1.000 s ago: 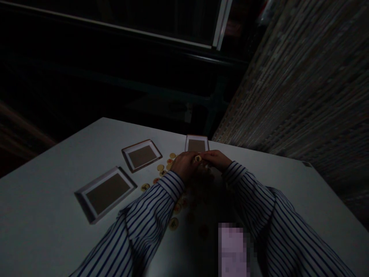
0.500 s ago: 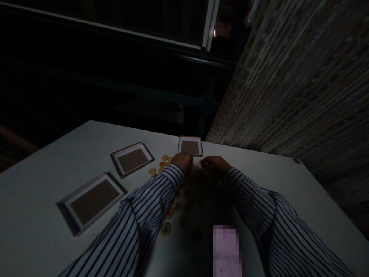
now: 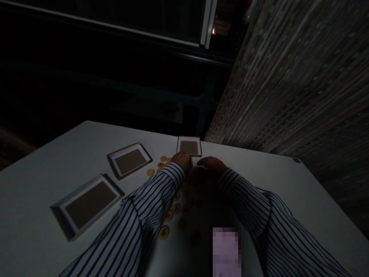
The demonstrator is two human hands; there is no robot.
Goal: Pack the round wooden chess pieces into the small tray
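Round wooden xiangqi pieces with red or dark characters lie scattered beneath and between my forearms, among them a dark-marked piece (image 3: 164, 232) and a red-marked piece (image 3: 168, 215). My left hand (image 3: 183, 161) is closed over the far part of the pile, its fingers curled down; anything in its grip is hidden. Just right of it, my right hand (image 3: 212, 164) hovers low over shadowed pieces, fingers bent but apart, with nothing visible in them. Beyond both hands sits a small open tray (image 3: 189, 139) with a brown-looking bottom.
Left of the pieces, a second tray (image 3: 122, 177) and a larger tray (image 3: 69, 236) lie on the white table (image 3: 29, 192). A blurred-out pinkish patch (image 3: 226, 252) covers the near side. A string curtain (image 3: 273, 77) hangs at the table's right rear edge.
My right hand has shifted slightly left and its fingers have moved lower over the pieces. My left hand stays nearly in place. The whole view has drifted a little.
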